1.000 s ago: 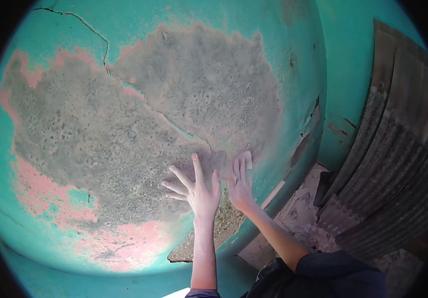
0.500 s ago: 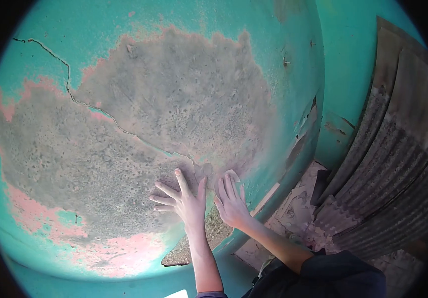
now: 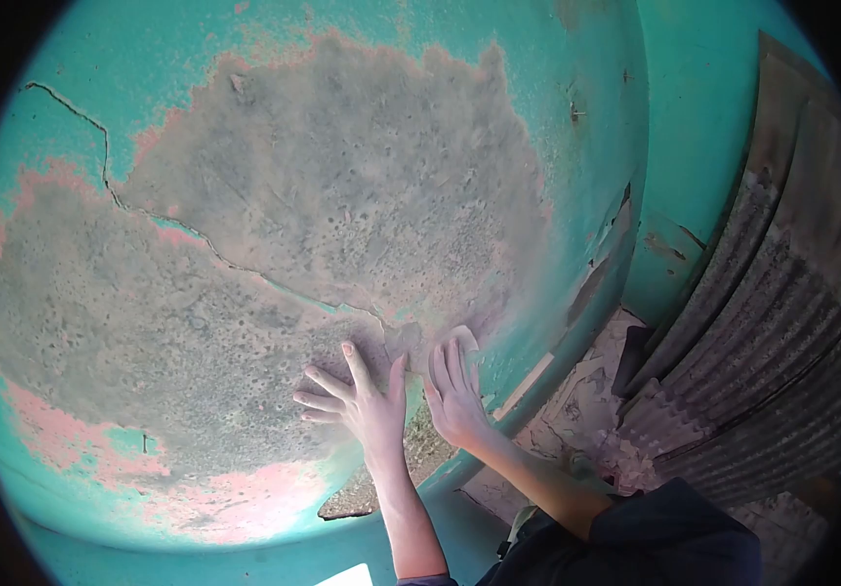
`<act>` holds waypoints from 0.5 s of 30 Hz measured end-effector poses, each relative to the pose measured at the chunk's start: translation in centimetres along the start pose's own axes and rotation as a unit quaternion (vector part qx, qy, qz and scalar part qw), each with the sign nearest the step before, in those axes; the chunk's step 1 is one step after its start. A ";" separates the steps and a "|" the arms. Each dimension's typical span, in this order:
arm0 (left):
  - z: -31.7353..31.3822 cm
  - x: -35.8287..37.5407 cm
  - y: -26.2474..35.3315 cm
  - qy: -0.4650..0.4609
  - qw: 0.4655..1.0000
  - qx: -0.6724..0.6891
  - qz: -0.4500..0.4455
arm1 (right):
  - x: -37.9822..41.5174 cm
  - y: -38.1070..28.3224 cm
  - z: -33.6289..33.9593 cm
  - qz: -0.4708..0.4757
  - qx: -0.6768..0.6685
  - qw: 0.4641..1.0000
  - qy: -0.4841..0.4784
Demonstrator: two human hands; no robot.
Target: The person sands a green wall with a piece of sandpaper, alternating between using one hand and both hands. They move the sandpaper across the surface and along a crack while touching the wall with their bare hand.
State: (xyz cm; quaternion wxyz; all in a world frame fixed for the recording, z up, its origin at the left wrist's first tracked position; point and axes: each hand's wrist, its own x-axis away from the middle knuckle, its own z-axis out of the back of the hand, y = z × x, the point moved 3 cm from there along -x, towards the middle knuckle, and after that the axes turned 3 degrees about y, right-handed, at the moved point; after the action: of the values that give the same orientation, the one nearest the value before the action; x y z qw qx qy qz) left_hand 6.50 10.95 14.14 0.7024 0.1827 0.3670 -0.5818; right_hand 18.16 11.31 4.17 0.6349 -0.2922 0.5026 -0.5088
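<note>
All of the left hand (image 3: 371,407) is splayed wide on the grey patch (image 3: 371,166) of the teal wall (image 3: 581,171). Right hand (image 3: 457,402) is flat, fingers pretty close together, over a pale sheet (image 3: 466,339) against the wall, near the crack's (image 3: 232,266) lower end.

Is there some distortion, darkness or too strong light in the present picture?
Head view: wide-angle distortion bows the wall; black surrounds the corners; the corrugated sheets look dim; the white shape at the bottom edge looks overexposed.
</note>
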 end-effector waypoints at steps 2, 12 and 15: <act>-0.1 0.1 -0.2 0.004 1.000 -0.001 0.001 | -1.0 1.4 0.5 -0.007 0.027 0.999 -0.037; -0.3 0.2 0.0 0.050 0.999 -0.014 -0.010 | -3.2 2.5 1.7 0.000 0.049 0.998 0.026; -0.3 0.5 -0.4 0.052 0.998 -0.016 -0.010 | -5.0 1.1 3.3 -0.038 -0.027 0.998 0.047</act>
State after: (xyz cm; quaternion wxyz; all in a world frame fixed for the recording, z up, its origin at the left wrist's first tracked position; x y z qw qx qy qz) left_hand 6.08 10.70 13.65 0.6792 0.1976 0.4144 -0.5726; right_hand 21.74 15.87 5.92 0.5824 -0.3039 0.5344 -0.5319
